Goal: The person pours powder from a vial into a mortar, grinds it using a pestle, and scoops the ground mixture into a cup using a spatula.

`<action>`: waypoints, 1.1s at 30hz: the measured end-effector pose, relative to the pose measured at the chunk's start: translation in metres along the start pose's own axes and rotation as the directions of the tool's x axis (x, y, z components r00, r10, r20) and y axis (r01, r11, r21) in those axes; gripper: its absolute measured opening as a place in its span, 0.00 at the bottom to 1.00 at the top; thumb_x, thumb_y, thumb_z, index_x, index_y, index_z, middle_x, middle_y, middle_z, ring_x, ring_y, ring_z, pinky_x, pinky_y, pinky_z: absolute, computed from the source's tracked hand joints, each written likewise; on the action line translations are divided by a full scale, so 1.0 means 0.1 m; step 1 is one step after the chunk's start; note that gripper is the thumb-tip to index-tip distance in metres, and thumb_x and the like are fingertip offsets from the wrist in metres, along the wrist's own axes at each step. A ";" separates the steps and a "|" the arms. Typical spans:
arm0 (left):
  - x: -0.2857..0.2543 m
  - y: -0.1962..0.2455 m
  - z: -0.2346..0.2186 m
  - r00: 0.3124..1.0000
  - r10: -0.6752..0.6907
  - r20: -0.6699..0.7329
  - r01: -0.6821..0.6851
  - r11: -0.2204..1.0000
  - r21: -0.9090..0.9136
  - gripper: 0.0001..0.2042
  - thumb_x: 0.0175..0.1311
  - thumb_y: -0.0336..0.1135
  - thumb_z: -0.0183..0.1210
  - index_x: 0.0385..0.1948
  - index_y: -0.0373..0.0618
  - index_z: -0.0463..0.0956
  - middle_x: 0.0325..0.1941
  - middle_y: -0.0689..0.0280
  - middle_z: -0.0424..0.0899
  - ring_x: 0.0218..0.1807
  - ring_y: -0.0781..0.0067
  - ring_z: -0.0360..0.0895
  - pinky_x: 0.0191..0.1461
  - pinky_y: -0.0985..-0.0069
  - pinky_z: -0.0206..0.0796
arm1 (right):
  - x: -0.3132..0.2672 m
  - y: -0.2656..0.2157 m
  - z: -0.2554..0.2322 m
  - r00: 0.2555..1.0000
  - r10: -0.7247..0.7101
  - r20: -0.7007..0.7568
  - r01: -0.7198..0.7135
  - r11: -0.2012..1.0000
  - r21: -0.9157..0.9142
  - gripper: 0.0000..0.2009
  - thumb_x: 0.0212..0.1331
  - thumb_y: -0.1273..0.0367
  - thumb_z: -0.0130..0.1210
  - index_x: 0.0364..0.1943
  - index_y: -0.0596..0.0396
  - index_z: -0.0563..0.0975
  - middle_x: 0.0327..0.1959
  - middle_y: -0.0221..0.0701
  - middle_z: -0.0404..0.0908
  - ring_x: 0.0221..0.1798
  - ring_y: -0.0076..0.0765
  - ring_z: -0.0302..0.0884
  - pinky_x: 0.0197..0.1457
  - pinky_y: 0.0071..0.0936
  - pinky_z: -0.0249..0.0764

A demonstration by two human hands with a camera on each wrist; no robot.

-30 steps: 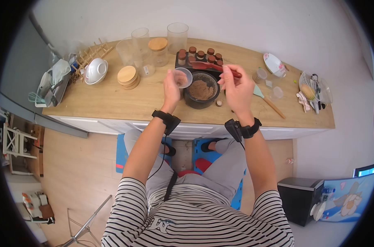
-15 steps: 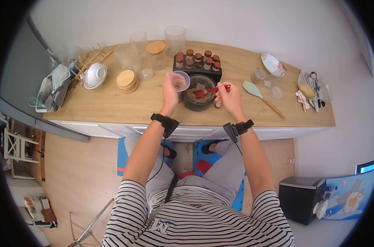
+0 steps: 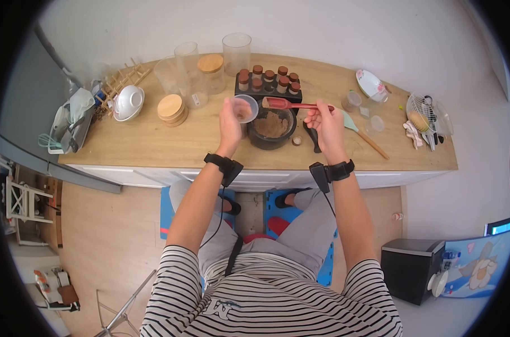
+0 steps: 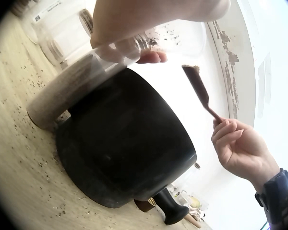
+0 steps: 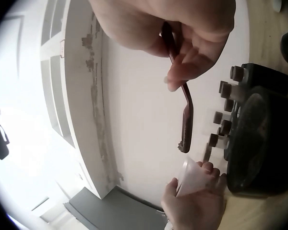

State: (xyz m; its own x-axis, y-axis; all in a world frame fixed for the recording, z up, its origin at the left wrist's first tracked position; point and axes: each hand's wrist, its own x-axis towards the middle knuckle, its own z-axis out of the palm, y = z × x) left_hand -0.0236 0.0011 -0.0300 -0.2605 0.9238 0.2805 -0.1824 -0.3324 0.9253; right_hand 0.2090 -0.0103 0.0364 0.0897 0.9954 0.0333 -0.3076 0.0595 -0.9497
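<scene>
My left hand (image 3: 230,126) grips a clear plastic funnel (image 3: 245,108) beside the mortar, with the thumb and fingers round its cone. Below it, in the left wrist view, a tilted clear tube (image 4: 69,88) with a threaded neck contains brown powder and leans along the mortar's side. Brown powder lies in the black mortar (image 3: 255,135). Above the mortar's far rim my right hand (image 3: 328,128) pinches the handle of a red spatula (image 3: 288,104), its blade pointing towards the funnel. A little powder clings to the blade tip in the right wrist view.
A black pestle (image 3: 312,139) and a small brown cap (image 3: 297,140) lie right of the mortar. Behind it stands a black rack (image 3: 288,96) of capped vials. Glass jars are at the back left; a green spatula (image 3: 350,124) lies to the right. Crumbs dot the counter.
Half a second ago the red spatula was down in the mortar's powder. My right hand has raised it above the rim and moved slightly right. The left hand has stayed at the funnel.
</scene>
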 end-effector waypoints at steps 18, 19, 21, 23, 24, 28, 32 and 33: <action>-0.01 -0.01 0.01 0.999 0.000 -0.033 0.000 1.000 -0.005 0.29 0.77 0.50 0.28 0.31 0.38 0.76 0.27 0.64 0.81 0.31 0.74 0.75 0.37 0.76 0.63 | -0.19 -0.20 0.31 0.911 -0.399 0.108 0.412 0.853 -0.321 0.08 0.64 0.69 0.56 0.37 0.63 0.78 0.27 0.30 0.81 0.25 0.18 0.77 0.25 0.17 0.71; 0.00 -0.01 0.02 0.999 0.008 -0.035 -0.008 1.000 0.004 0.29 0.77 0.50 0.28 0.30 0.39 0.76 0.26 0.65 0.81 0.31 0.74 0.75 0.37 0.76 0.63 | -0.13 -0.17 0.23 0.939 -0.319 0.128 0.343 0.843 -0.413 0.09 0.65 0.69 0.56 0.38 0.64 0.78 0.27 0.31 0.80 0.25 0.18 0.77 0.25 0.17 0.71; 0.00 0.00 0.01 1.000 0.003 -0.028 -0.003 1.000 0.014 0.29 0.77 0.50 0.28 0.30 0.39 0.76 0.26 0.65 0.81 0.31 0.74 0.75 0.37 0.76 0.62 | -0.02 -0.03 0.14 0.959 -0.199 0.201 0.277 0.801 -0.531 0.10 0.66 0.68 0.55 0.38 0.63 0.78 0.25 0.30 0.80 0.25 0.19 0.77 0.24 0.17 0.71; 0.00 0.00 0.02 1.000 -0.002 -0.017 0.003 1.000 0.026 0.29 0.77 0.50 0.28 0.30 0.39 0.76 0.26 0.64 0.81 0.31 0.74 0.75 0.37 0.76 0.62 | 0.02 0.17 0.12 0.951 -0.208 0.230 0.300 0.808 -0.507 0.10 0.65 0.68 0.55 0.39 0.63 0.78 0.24 0.30 0.79 0.24 0.19 0.77 0.24 0.17 0.71; 0.00 0.00 0.02 1.000 0.001 -0.023 0.000 1.000 0.024 0.29 0.77 0.50 0.28 0.30 0.39 0.76 0.26 0.64 0.81 0.31 0.74 0.75 0.38 0.77 0.63 | 0.04 0.24 0.12 0.941 -0.214 0.262 0.320 0.814 -0.485 0.10 0.65 0.68 0.55 0.39 0.63 0.78 0.23 0.30 0.79 0.23 0.19 0.77 0.23 0.17 0.71; 0.00 0.00 0.00 1.000 -0.002 0.004 0.002 1.000 0.010 0.29 0.77 0.50 0.28 0.30 0.39 0.76 0.27 0.64 0.81 0.31 0.74 0.75 0.39 0.76 0.64 | -0.02 0.31 0.04 0.966 -0.054 0.251 0.174 0.858 -0.484 0.11 0.67 0.67 0.53 0.35 0.63 0.76 0.22 0.31 0.78 0.21 0.22 0.77 0.21 0.20 0.70; 0.00 -0.01 0.01 1.000 0.012 0.007 -0.012 1.000 0.024 0.29 0.77 0.50 0.28 0.31 0.39 0.76 0.27 0.64 0.80 0.32 0.73 0.75 0.40 0.76 0.64 | -0.01 0.33 -0.03 0.988 0.029 0.152 0.038 0.906 -0.422 0.12 0.68 0.66 0.52 0.32 0.64 0.75 0.21 0.33 0.78 0.20 0.25 0.77 0.19 0.20 0.70; -0.01 -0.02 0.01 1.000 0.021 0.006 -0.022 0.999 0.026 0.28 0.77 0.50 0.28 0.31 0.39 0.76 0.27 0.65 0.80 0.32 0.74 0.75 0.40 0.76 0.64 | -0.03 0.35 -0.01 0.994 0.059 0.093 -0.019 0.926 -0.376 0.13 0.68 0.66 0.52 0.32 0.64 0.75 0.22 0.34 0.78 0.20 0.26 0.77 0.19 0.20 0.70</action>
State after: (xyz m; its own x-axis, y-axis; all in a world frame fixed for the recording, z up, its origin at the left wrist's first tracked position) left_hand -0.0222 0.0012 -0.0318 -0.2587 0.9176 0.3018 -0.1524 -0.3473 0.9253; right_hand 0.1995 -0.0109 0.0031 -0.0173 0.9998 0.0065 0.0696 0.0077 -0.9975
